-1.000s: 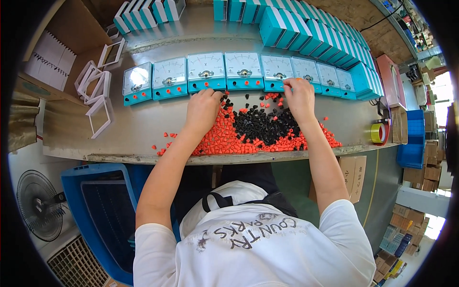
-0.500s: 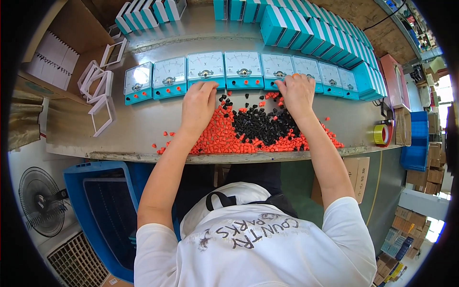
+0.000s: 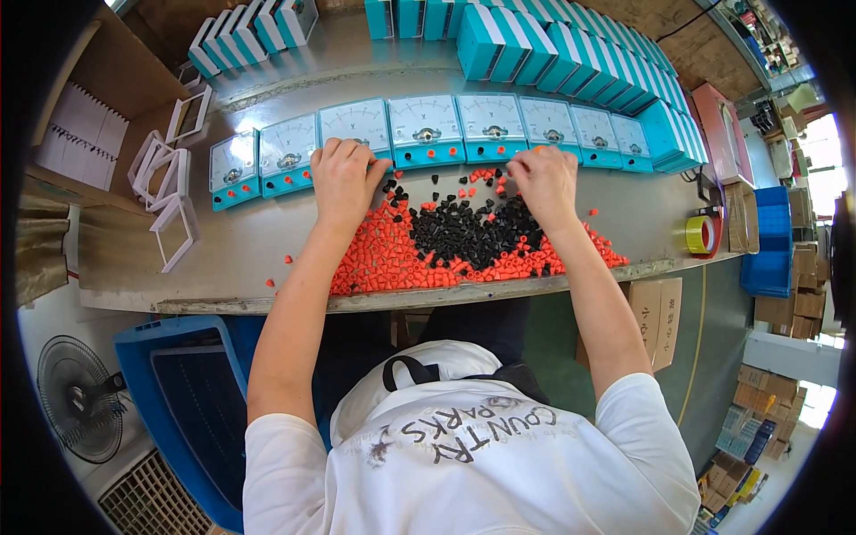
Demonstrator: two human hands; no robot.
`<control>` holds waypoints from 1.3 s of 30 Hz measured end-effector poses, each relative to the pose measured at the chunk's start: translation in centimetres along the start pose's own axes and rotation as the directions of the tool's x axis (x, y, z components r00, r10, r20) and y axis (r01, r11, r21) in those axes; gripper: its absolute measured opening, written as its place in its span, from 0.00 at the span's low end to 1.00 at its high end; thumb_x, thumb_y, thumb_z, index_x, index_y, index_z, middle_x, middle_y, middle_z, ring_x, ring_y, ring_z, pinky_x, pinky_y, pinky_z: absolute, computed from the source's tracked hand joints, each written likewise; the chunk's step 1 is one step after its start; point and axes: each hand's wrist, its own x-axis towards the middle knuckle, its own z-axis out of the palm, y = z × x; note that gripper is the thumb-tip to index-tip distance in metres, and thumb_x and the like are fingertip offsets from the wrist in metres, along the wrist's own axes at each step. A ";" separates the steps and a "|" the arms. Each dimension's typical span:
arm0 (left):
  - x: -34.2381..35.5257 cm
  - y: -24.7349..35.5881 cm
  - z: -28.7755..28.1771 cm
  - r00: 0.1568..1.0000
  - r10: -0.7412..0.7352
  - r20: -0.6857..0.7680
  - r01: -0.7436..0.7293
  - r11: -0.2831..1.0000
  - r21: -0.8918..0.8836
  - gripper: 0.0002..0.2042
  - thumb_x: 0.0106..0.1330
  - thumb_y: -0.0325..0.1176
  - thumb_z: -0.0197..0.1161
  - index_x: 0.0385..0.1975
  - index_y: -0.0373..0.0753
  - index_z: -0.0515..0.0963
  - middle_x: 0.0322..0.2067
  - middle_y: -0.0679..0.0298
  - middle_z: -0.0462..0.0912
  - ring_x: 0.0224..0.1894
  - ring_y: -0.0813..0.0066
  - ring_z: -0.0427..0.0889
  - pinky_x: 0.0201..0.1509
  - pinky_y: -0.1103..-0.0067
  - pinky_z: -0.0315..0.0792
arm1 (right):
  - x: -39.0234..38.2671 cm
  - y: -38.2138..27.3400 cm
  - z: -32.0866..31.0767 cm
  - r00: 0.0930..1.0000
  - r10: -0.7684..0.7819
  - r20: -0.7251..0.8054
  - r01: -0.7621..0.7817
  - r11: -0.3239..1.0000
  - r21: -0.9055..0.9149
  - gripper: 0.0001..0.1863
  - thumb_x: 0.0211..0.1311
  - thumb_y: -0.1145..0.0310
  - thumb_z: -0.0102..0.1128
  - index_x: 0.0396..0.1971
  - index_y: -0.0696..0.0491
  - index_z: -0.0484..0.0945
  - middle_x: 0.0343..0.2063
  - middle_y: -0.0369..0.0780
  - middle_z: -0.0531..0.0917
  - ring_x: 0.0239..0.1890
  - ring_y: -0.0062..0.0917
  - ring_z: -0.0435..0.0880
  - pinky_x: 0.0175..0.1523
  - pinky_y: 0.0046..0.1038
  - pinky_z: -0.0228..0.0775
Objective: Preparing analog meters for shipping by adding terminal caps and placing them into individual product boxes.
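As the bare left hand moves left, a small red plastic cap shows on the fifth teal-and-clear plastic panel meter

While the whole view slides, the left hand also shifts against the row: it now covers the middle of the base of the third teal-and-clear plastic panel meter instead of its right end, hiding the terminals there. On the fifth meter, fingers no longer overlap the spot beside a small black plastic cap; with the red cap there, that position looks filled.

Taking the heap of loose red and black plastic caps as the clock's centre, the left hand lies at ten o'clock, palm down, fingers bent and close together, thumb on its right side, forearm pointing to one. Whether it grips a cap, I cannot tell. The fifth meter stands between twelve and one. At two o'clock the right hand reaches that meter's right end, thumb and forefinger narrowed, forearm pointing to eleven. Anything between its fingertips is hidden.
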 end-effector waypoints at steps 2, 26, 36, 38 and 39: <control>0.1 0.1 0.2 1.000 -0.016 -0.010 0.017 1.000 0.008 0.07 0.46 0.34 0.67 0.21 0.41 0.77 0.28 0.67 0.76 0.38 0.66 0.72 0.43 0.69 0.62 | -0.6 -0.2 0.8 0.998 -0.066 0.019 0.067 0.998 -0.019 0.04 0.47 0.68 0.59 0.23 0.48 0.82 0.23 0.35 0.78 0.35 0.28 0.75 0.44 0.34 0.59; -0.4 10.4 4.6 0.925 0.266 0.270 -0.234 0.961 -0.147 0.05 0.52 0.26 0.58 0.27 0.39 0.78 0.27 0.64 0.75 0.37 0.64 0.72 0.42 0.70 0.66 | -2.6 7.2 -2.4 0.985 0.128 -0.113 -0.108 0.980 0.165 0.04 0.48 0.70 0.61 0.25 0.52 0.79 0.23 0.39 0.78 0.32 0.35 0.75 0.38 0.36 0.64; 2.2 13.2 4.9 0.981 0.089 0.170 -0.033 0.951 -0.307 0.05 0.50 0.23 0.59 0.27 0.36 0.76 0.27 0.58 0.76 0.34 0.58 0.73 0.40 0.68 0.68 | 0.0 9.9 -1.2 0.999 0.046 0.016 -0.045 0.994 -0.104 0.04 0.47 0.71 0.60 0.25 0.52 0.80 0.25 0.39 0.79 0.36 0.33 0.75 0.42 0.34 0.64; 3.6 13.9 5.6 0.991 0.106 0.083 -0.074 0.944 -0.323 0.05 0.50 0.23 0.59 0.27 0.37 0.76 0.28 0.59 0.77 0.35 0.58 0.74 0.41 0.68 0.68 | -0.1 9.7 -1.2 0.998 0.052 0.028 -0.049 0.994 -0.095 0.04 0.48 0.70 0.60 0.24 0.52 0.79 0.25 0.39 0.79 0.36 0.33 0.75 0.42 0.34 0.63; 4.2 14.1 5.9 0.993 0.121 -0.009 -0.117 0.933 -0.340 0.06 0.50 0.22 0.59 0.28 0.38 0.76 0.28 0.60 0.77 0.35 0.59 0.74 0.41 0.68 0.68 | -0.2 9.6 -1.3 0.998 0.056 0.040 -0.052 0.994 -0.093 0.04 0.49 0.70 0.60 0.24 0.53 0.79 0.25 0.39 0.79 0.36 0.34 0.75 0.42 0.35 0.62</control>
